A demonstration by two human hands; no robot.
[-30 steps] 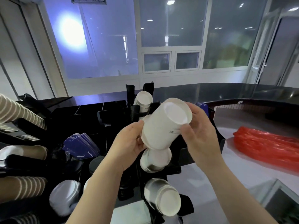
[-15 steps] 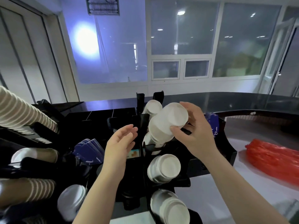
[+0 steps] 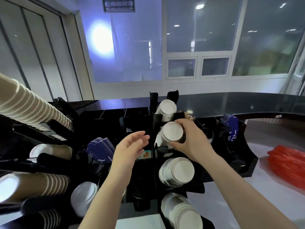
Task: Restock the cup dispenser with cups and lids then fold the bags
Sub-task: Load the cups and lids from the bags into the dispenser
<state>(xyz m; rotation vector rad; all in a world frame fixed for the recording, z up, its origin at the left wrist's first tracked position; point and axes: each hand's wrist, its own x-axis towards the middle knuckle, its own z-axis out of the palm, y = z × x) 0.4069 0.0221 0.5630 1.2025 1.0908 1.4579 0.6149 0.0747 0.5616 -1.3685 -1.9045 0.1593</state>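
The stack of white cups (image 3: 170, 137) is judged to be light and thin-walled: paper that is stiff along its length but easily dented if squeezed at the open rim. The smooth sides are likely to slip a little against each other, so the nested stack is best taken near its closed bottom end, where the base stiffens the wall, and pushed along its axis rather than pinched hard.

The stack is lying tilted in a slot of the black cup dispenser (image 3: 237, 161), its bottom end facing up toward the camera, with another white stack (image 3: 167, 109) in the slot behind and two more (image 3: 177, 171) in the slots in front.

The grip of the right hand (image 3: 193, 141) is curled round the bottom end of the stack, with the thumb under it and the fingers over the far side. The left hand (image 3: 130, 146) is held just beside the stack, apart from it, its fingers relaxed and spread, with nothing in it.

A red plastic bag (image 3: 287, 164) is lying on the tabletop (image 3: 231, 200) to the right, not yet folded.
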